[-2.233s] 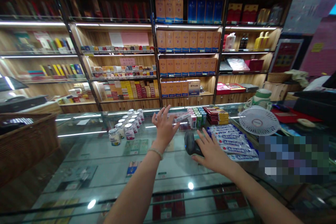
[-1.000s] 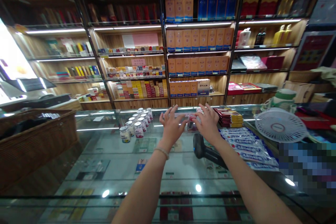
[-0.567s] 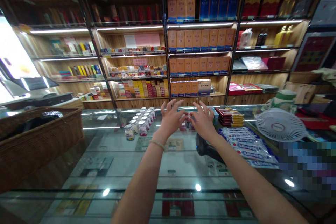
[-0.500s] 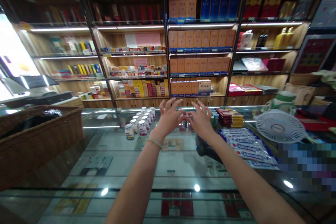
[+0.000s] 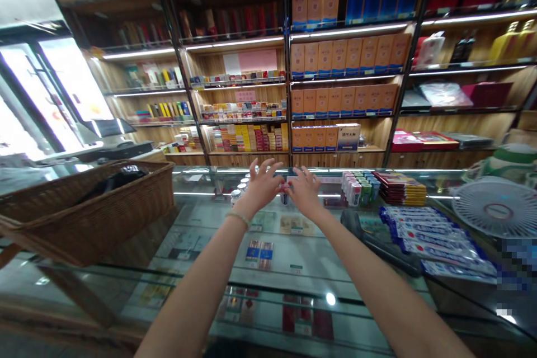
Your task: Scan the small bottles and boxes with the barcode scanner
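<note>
Plainly, we have the left hand (image 5: 263, 185) and the right hand (image 5: 302, 189) nearly meeting above the far part of the glass display desk (image 5: 321, 243), each grip pinched on a small pinkish item (image 5: 285, 186) between them. To our left, the wicker basket (image 5: 104, 226) contains a black object (image 5: 119, 179) we cannot identify. Beneath the desk's glass we see blue-fronted packs (image 5: 259, 254) and, lower down, dark red boxes (image 5: 321, 314). White-lidded jars (image 5: 235, 196) stand partly behind the left hand, their contents hidden; small upright tubs (image 5: 356, 190) stand in rows beyond the right.
</note>
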Available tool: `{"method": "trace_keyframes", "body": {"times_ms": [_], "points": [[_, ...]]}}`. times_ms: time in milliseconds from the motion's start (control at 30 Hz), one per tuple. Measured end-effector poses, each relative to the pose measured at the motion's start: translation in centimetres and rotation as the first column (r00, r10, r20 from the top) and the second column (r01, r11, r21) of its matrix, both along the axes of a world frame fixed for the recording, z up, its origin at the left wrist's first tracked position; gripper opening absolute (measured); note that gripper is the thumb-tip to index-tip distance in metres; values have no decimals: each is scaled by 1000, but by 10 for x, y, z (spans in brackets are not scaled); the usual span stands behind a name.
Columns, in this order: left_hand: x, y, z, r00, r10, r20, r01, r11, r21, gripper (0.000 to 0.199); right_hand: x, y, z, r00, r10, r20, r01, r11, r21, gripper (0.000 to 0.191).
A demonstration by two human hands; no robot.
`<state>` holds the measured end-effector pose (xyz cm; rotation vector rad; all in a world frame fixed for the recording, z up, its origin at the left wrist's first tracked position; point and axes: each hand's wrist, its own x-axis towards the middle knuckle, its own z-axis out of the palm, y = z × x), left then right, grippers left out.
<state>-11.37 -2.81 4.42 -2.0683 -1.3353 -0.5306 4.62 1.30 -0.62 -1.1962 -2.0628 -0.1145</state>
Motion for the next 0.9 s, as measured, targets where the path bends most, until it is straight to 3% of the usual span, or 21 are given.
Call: {"method": "trace_keyframes", "body": {"times_ms": [333, 900], "points": [[-20, 13, -15, 999, 51, 5, -51, 999, -13, 11, -31, 24, -18, 1000, 0, -2, 0, 998, -61, 21], [-39, 77, -16, 996, 87, -14, -88, 993, -77, 8, -57, 70, -39, 996, -18, -84, 11, 997, -78, 26]]}}
